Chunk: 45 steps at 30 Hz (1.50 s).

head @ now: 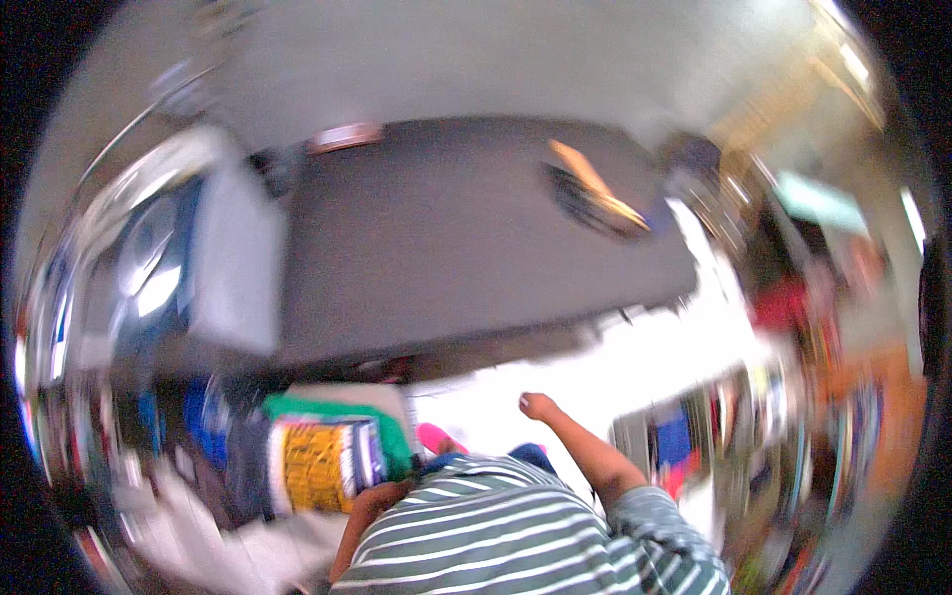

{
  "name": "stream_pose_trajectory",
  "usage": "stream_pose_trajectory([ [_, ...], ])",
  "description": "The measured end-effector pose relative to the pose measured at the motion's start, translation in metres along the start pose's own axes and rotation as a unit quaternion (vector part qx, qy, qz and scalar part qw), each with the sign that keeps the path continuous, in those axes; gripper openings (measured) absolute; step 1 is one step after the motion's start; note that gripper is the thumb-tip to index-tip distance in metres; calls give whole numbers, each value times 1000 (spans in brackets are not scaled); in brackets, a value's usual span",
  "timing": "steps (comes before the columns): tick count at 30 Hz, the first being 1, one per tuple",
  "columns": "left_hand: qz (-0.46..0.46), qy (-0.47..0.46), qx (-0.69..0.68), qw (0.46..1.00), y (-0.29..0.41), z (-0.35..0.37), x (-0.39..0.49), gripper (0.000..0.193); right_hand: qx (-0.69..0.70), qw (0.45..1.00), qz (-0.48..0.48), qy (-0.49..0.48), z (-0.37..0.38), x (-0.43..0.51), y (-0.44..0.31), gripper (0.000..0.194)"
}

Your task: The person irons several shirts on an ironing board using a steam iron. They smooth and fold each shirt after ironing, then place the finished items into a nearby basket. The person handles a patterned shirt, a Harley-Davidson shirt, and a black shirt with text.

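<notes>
Low before my body, my right hand (537, 407) hangs over the bright white floor, fingers curled and nothing visible in it. My left hand (387, 494) is down at my left side, partly hidden by my striped shirt. Next to it is a yellow and white printed item (316, 462) on a green thing (398, 439); whether the hand grips it is not plain. Ahead stands a wide dark grey table (461, 253). On its right part lies a blurred yellow-tan object (587, 175) beside a black one (576, 201).
A grey-white box-like thing (238, 260) stands at the table's left end. A pinkish item (346, 137) lies at its far edge. Blurred stacks of coloured goods (677, 446) are at the right, with a pale green object (818, 202) beyond.
</notes>
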<state>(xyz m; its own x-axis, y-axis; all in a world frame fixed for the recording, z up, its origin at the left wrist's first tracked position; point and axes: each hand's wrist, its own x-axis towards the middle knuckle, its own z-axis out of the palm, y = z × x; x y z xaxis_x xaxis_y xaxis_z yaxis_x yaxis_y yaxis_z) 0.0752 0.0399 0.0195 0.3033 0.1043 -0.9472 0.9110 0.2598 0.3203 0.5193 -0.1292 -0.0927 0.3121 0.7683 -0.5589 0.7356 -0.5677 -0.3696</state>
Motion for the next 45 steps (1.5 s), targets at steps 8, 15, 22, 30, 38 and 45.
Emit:
stream_pose_trajectory([
  [8,78,-15,248,965,89,-33,70,57,249,915,307,83,95,-211,74,29],
  [15,106,-126,466,869,223,27,130,41,415,734,513,161,219,-341,55,28],
  [22,176,-192,562,785,332,158,156,31,312,415,663,540,246,-419,42,22],
  [30,188,-244,472,826,373,262,145,26,524,291,726,336,266,-414,49,46],
  [38,105,-195,700,679,380,222,178,35,578,312,488,575,282,-342,-5,32],
  [45,216,-170,709,650,396,210,158,36,427,308,732,433,395,-427,-24,33],
])
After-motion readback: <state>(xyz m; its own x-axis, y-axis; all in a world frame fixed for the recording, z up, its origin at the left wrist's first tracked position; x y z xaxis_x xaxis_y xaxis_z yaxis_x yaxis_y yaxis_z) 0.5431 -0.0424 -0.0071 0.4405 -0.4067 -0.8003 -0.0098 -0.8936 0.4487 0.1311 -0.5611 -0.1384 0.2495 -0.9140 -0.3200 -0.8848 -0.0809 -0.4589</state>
